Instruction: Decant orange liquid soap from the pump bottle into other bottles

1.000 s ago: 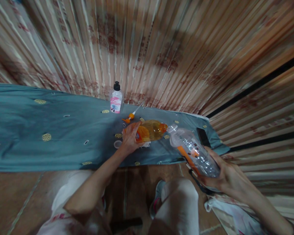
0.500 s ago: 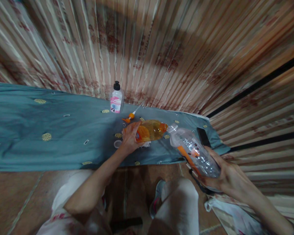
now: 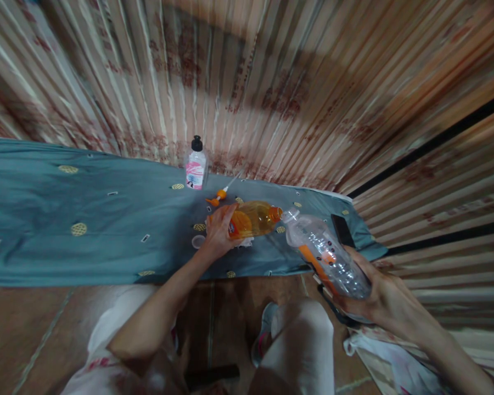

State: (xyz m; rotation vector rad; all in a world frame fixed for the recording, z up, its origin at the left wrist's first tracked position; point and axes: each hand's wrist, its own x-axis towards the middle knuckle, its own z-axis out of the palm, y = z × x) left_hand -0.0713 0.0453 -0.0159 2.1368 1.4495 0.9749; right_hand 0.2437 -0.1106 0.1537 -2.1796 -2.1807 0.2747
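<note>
My left hand [image 3: 218, 233] is wrapped round an orange bottle [image 3: 253, 218] of amber liquid, tipped on its side over the teal cloth [image 3: 86, 214]. Its orange neck meets the open mouth of a clear plastic bottle [image 3: 325, 255] with an orange label. My right hand [image 3: 376, 296] grips that clear bottle from below, tilting it up to the left. A small clear cap [image 3: 197, 242] lies on the cloth just left of my left hand.
A small white bottle [image 3: 196, 164] with a pink label and black cap stands at the cloth's far edge. An orange spray nozzle [image 3: 218, 196] lies in front of it. A black phone [image 3: 342, 230] rests at the cloth's right end. Striped curtains hang behind; my knees are below.
</note>
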